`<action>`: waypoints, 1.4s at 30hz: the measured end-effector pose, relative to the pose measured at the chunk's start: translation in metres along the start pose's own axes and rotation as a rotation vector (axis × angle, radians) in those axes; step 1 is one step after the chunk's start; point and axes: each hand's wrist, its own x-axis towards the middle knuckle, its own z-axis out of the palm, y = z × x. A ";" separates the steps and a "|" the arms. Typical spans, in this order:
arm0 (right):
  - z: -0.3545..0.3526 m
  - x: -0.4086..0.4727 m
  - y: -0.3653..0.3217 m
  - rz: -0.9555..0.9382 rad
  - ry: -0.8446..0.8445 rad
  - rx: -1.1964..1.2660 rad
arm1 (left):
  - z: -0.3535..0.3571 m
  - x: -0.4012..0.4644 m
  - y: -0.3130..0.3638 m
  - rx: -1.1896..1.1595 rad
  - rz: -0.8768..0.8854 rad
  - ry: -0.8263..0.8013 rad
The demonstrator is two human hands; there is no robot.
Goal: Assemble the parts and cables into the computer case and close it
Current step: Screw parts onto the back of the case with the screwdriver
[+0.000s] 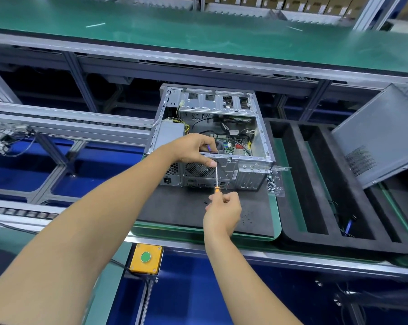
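- Behind: green conveyor belt and grey aluminium frames of a factory line.
- Open grey metal computer case laid on its side on black foam mat, rear panel toward the person, probably to reach the rear screws.
- Left hand curled over the rear top edge, gripping it, thumb beside the shaft, apparently to steady.
- Right hand closed around orange-handled screwdriver, tip against the rear panel.
- Grey perforated side panel leaned apart at the right, not yet fitted.
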 end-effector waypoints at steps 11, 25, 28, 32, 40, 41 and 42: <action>0.001 -0.002 -0.002 0.058 -0.061 0.129 | -0.001 -0.003 0.001 -0.042 0.009 -0.014; -0.007 -0.001 0.002 -0.066 -0.042 0.040 | 0.005 -0.007 0.002 0.037 0.020 0.044; -0.004 -0.001 0.000 0.002 -0.085 0.077 | 0.004 -0.007 0.003 0.029 0.031 0.032; -0.003 0.000 -0.007 0.322 -0.240 0.394 | 0.005 -0.006 0.003 0.016 0.030 0.030; -0.017 0.008 -0.021 0.368 -0.346 0.405 | 0.002 -0.007 0.007 -0.006 0.027 0.017; -0.018 0.008 -0.019 0.285 -0.301 0.332 | 0.002 -0.007 0.008 0.005 0.025 0.019; -0.017 0.008 -0.017 0.205 -0.257 0.265 | 0.002 -0.007 0.008 0.016 0.022 0.021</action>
